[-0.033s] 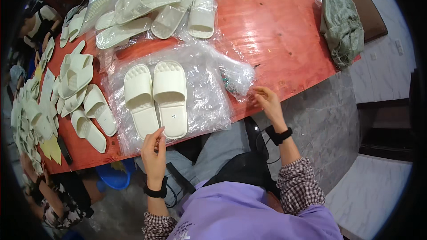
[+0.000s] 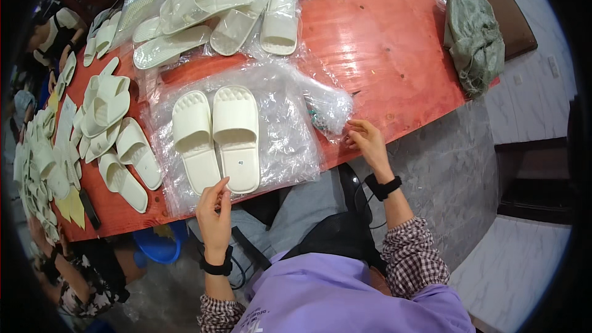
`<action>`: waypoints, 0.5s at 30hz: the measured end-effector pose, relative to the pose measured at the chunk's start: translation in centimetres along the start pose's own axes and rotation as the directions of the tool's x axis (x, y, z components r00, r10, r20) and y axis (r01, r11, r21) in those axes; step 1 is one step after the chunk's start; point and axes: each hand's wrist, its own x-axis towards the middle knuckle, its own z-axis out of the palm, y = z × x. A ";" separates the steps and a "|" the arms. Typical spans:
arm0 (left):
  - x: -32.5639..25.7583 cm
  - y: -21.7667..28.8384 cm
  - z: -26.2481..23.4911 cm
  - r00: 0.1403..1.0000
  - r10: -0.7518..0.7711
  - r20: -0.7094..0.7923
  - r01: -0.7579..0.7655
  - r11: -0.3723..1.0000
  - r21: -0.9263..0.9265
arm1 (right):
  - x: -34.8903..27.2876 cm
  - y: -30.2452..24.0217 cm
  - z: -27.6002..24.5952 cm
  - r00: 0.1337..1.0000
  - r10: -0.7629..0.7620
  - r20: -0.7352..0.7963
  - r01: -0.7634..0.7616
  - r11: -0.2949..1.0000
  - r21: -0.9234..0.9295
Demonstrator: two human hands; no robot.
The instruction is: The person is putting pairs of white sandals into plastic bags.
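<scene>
Slippers (image 2: 216, 135) blurred under crinkled plastic bag (image 2: 290, 129)

- Bare red table (image 2: 382, 43) lies open right of the clear plastic bag (image 2: 290, 142), up to the grey-green sack (image 2: 475, 37)
- Loose slipper piles (image 2: 105, 123) crowd the left side
- More bagged slippers (image 2: 234, 12) block the far edge behind the cream slipper pair (image 2: 216, 135)
</scene>
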 end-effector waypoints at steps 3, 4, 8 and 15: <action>-0.6 -0.2 0.1 1.000 0.005 -0.013 -0.005 1.000 0.003 | 0.9 0.4 1.4 0.999 -0.033 -0.029 0.031 0.996 -0.078; -0.8 -0.4 0.0 1.000 0.014 -0.021 -0.013 1.000 0.019 | 1.2 0.4 1.8 0.994 -0.070 -0.083 0.064 0.995 -0.073; -1.3 -1.5 -0.2 0.999 -0.017 -0.029 0.018 1.000 0.004 | 1.0 -0.9 2.6 0.974 -0.150 -0.171 0.111 0.969 -0.222; -1.2 -1.9 -0.8 0.999 0.002 -0.048 -0.002 1.000 -0.005 | 1.7 0.4 0.7 0.991 -0.080 -0.104 0.070 0.993 -0.096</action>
